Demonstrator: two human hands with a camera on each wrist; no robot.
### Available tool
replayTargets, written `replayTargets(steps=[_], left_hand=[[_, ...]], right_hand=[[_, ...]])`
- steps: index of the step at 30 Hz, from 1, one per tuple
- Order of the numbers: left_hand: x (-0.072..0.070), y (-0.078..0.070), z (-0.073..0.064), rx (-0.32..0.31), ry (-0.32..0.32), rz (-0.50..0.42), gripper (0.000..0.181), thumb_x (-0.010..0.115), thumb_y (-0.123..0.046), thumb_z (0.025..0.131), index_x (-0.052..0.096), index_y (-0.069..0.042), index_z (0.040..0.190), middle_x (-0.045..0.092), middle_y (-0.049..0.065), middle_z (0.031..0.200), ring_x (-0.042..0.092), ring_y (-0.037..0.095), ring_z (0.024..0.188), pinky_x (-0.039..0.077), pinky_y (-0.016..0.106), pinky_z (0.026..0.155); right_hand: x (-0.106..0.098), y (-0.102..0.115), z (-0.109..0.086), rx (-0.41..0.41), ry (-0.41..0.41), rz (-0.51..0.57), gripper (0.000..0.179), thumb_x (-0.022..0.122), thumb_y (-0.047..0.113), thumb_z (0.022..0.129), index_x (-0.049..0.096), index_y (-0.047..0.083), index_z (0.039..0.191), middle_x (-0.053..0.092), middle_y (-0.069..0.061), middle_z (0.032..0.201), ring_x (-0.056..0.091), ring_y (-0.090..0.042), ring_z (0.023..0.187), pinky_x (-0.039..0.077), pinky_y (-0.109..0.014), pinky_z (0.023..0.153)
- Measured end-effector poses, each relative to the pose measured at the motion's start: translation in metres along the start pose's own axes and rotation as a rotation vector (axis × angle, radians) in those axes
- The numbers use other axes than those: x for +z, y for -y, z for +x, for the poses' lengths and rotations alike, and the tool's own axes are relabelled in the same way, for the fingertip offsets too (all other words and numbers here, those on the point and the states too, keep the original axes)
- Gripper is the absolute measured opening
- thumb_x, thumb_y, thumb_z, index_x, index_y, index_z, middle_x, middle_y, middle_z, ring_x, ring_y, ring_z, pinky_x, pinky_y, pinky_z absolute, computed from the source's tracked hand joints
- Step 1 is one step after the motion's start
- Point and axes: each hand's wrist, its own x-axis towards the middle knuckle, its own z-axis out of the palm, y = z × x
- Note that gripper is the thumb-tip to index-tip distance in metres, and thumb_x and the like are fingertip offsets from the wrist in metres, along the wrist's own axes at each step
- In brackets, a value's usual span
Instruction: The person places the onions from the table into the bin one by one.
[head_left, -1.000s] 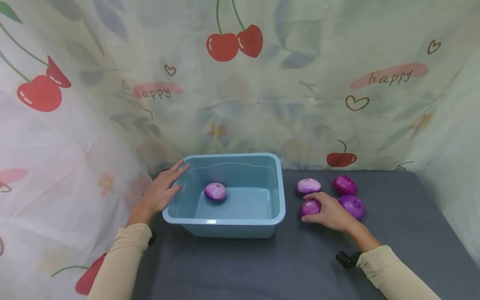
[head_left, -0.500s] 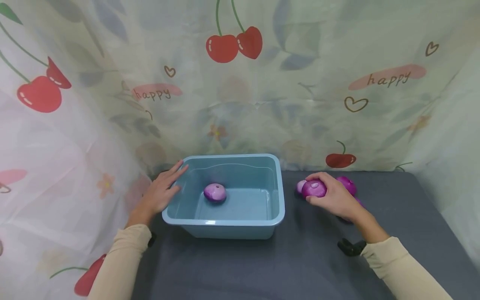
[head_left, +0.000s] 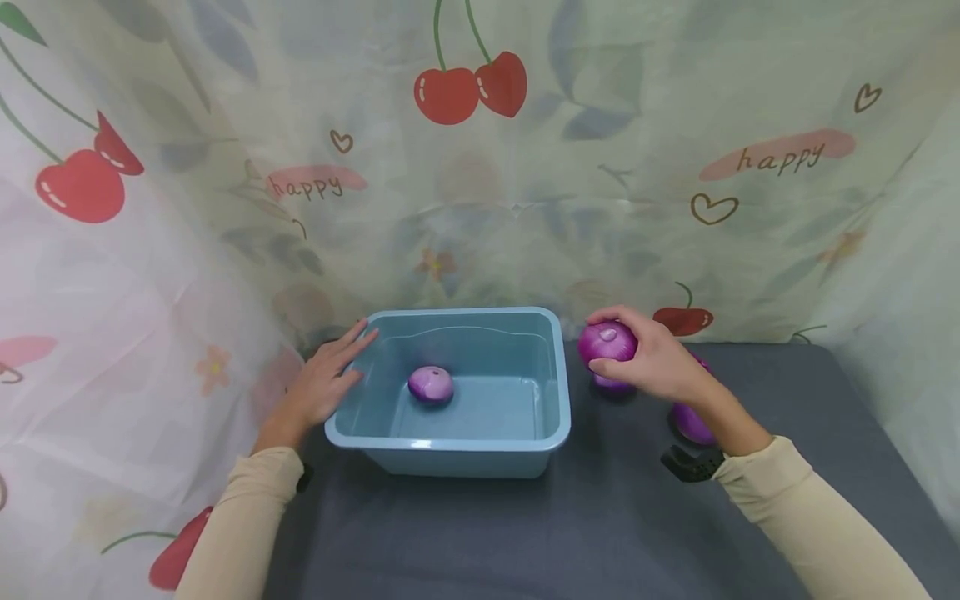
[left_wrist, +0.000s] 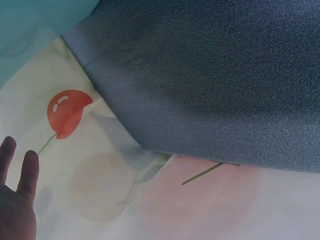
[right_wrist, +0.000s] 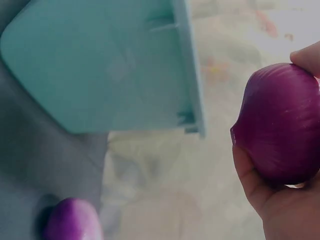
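My right hand (head_left: 656, 358) grips a purple onion (head_left: 606, 343) between thumb and fingers, raised beside the right rim of a blue plastic basin (head_left: 423, 444). In the right wrist view the held onion (right_wrist: 282, 122) hangs above the table, apart from the basin's outer wall (right_wrist: 100, 70). My left hand (head_left: 322, 382) rests with straight fingers at the basin's left rim; the left wrist view catches only some fingers (left_wrist: 29, 175). Inside the basin, toward the left, sits one paler purple onion (head_left: 431, 384).
Beneath the held onion another onion (head_left: 613, 384) is partly hidden. A purple onion (head_left: 692, 423) lies by my right wrist, with one more mostly covered behind my hand. Dark grey cloth (head_left: 480, 533) covers the table; a cherry-printed curtain (head_left: 495, 233) stands behind and at the sides.
My right hand has picked an onion up from the table and carried it up and to the left, toward the basin. The left hand and the basin have stayed put.
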Motion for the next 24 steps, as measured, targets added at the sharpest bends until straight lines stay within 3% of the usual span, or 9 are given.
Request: replayTargets(steps=[9,24], left_hand=[[0.001,0.001,0.0,0.012,-0.017,-0.008,0.061,0.042,-0.027,0.104,0.025,-0.037,0.162,0.013,-0.006,0.174,0.023,0.043,0.156,0.024,0.077,0.116],[0.0,-0.001,0.001,0.014,-0.013,-0.001,0.061,0.041,-0.028,0.104,0.025,-0.035,0.162,0.012,-0.005,0.174,0.023,0.044,0.156,0.023,0.077,0.116]], right_hand=[[0.005,0.039,0.025,-0.086,0.047,0.081,0.061,0.085,0.036,0.081,0.057,0.026,0.134,0.059,-0.003,0.134,0.061,-0.028,0.115,0.062,-0.044,0.087],[0.033,0.091,0.078,-0.182,0.137,0.13,0.063,0.084,0.036,0.079,0.058,0.022,0.135,0.061,-0.002,0.13,0.062,-0.024,0.115,0.062,-0.04,0.088]])
